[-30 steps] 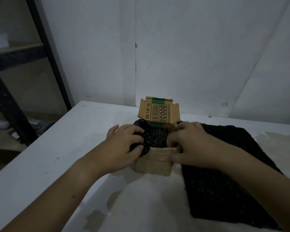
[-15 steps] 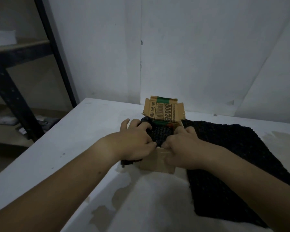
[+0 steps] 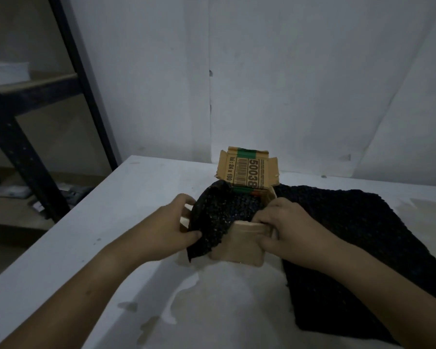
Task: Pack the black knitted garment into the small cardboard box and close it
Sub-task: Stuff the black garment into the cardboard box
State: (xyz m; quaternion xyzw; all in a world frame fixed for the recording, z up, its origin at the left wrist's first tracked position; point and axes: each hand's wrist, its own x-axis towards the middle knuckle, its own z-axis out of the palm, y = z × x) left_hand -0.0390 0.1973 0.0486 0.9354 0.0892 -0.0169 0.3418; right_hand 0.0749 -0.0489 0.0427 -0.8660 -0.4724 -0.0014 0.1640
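A small cardboard box (image 3: 239, 244) stands on the white table (image 3: 91, 230), its lid up at the back showing a barcode and "50038". A black knitted garment (image 3: 222, 212) fills the box, and one corner spills over the front left edge. My left hand (image 3: 170, 226) sits at the box's left side and pinches that hanging corner. My right hand (image 3: 285, 229) grips the box's front right rim, fingers over the front wall.
A second black knitted piece (image 3: 358, 238) lies flat on the table to the right of the box, under my right forearm. A dark metal shelf frame (image 3: 18, 144) stands at the left beyond the table edge. A white wall rises close behind the box.
Both hands have come off the top of the garment and moved apart. The left now holds the overhanging corner, and the right has shifted to the box's front right rim.
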